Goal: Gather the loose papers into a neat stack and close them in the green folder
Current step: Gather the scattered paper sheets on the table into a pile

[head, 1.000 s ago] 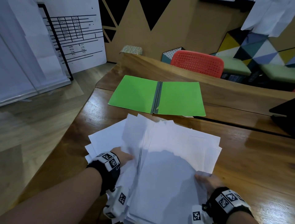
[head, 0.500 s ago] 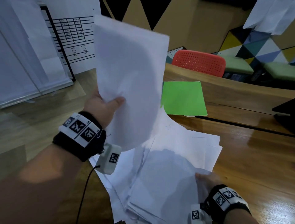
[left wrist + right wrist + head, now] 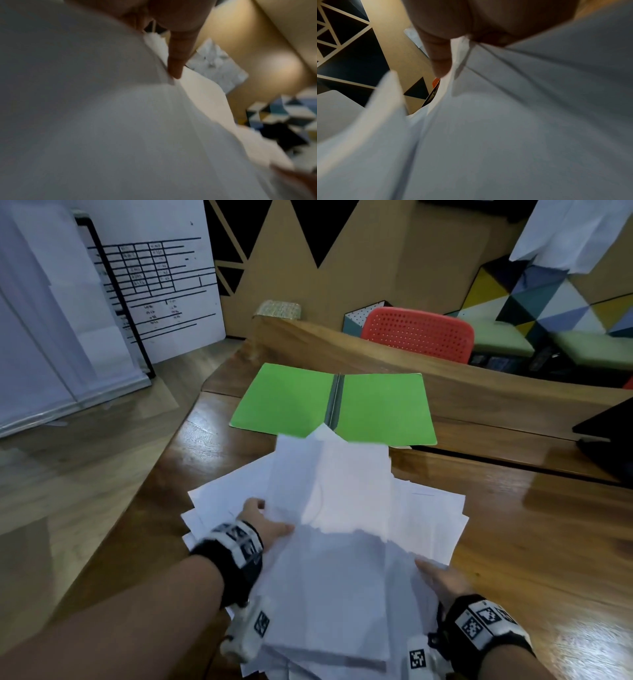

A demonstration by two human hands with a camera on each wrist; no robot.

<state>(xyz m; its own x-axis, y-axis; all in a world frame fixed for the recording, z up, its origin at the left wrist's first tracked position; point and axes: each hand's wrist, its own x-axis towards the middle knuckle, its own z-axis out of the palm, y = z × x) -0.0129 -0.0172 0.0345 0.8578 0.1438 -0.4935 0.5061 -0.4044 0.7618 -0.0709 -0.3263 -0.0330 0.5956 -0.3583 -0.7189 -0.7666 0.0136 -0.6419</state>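
The left hand (image 3: 263, 525) pinches a few sheets at nine o'clock of the loose papers (image 3: 342, 542), while the right hand (image 3: 440, 578) grips their four o'clock edge, likely to square them. The green folder (image 3: 383, 405) lies open at twelve, ready.

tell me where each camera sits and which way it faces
Head: worn on the head, looking down and forward at the papers, green folder and table; both forearms, left hand and right hand show.
Left wrist: looks along the left hand; a finger on paper.
Right wrist: looks along the right hand; a finger at the paper edges.
All three share the papers.
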